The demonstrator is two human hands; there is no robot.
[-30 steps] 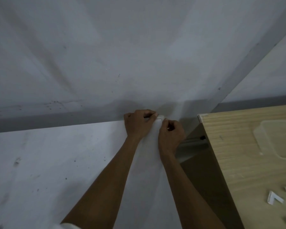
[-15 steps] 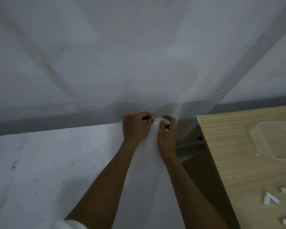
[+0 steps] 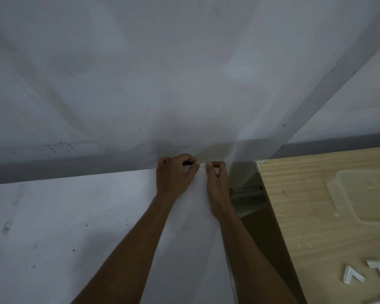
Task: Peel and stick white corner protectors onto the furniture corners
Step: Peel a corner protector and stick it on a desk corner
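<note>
Over white table [image 3: 75,216], outstretched left hand [image 3: 173,178] and right hand [image 3: 216,187] pinch corner protector [image 3: 202,165].

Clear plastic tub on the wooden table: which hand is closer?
Right. Both hands pinch a white corner protector; the right hand is left of the light wooden table holding the clear plastic tub, the left hand farther left.
</note>
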